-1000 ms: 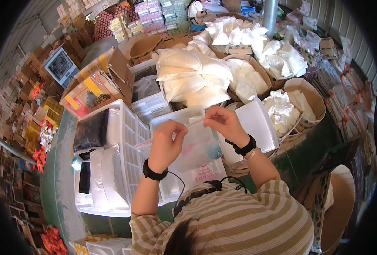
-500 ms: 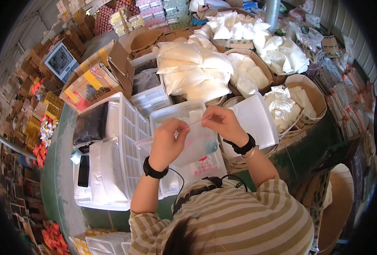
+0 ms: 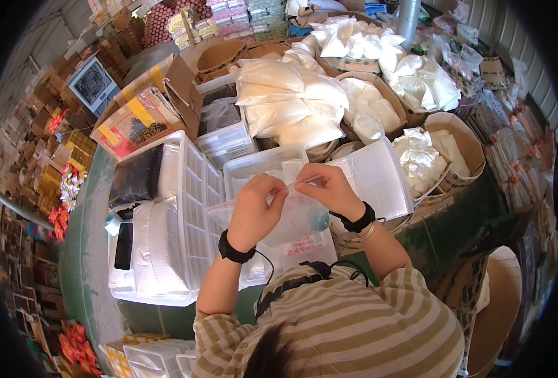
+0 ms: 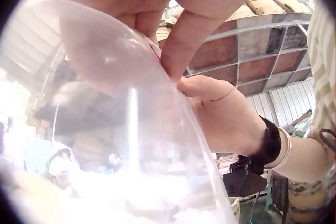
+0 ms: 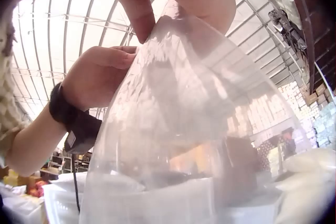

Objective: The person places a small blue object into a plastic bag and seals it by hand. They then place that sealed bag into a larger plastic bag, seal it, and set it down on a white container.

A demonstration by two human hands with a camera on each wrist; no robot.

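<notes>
A clear plastic zip bag (image 3: 291,217) hangs below both hands, with a pinkish line along its top edge. A bluish patch shows at its lower right. My left hand (image 3: 253,208) pinches the top edge between thumb and fingers. Close beside it, my right hand (image 3: 337,192) pinches the same edge, the fingertips of both hands almost meeting. In the left wrist view the bag's clear film (image 4: 136,129) bulges under the fingers. Seen from the right wrist, the film (image 5: 157,124) gathers in creases below the right hand's grip.
Behind the bag stands a clear plastic bin (image 3: 235,170). To the left, a white crate (image 3: 194,189) holds white packages and a phone (image 3: 123,246). A white foam sheet (image 3: 376,179) lies at right. Plump bags of pale powder (image 3: 291,101) and an open cardboard box (image 3: 150,110) lie beyond.
My two hands have come closer together along the bag's top edge, the left one shifting right and the right one slightly left and down. Both still pinch the bag.
</notes>
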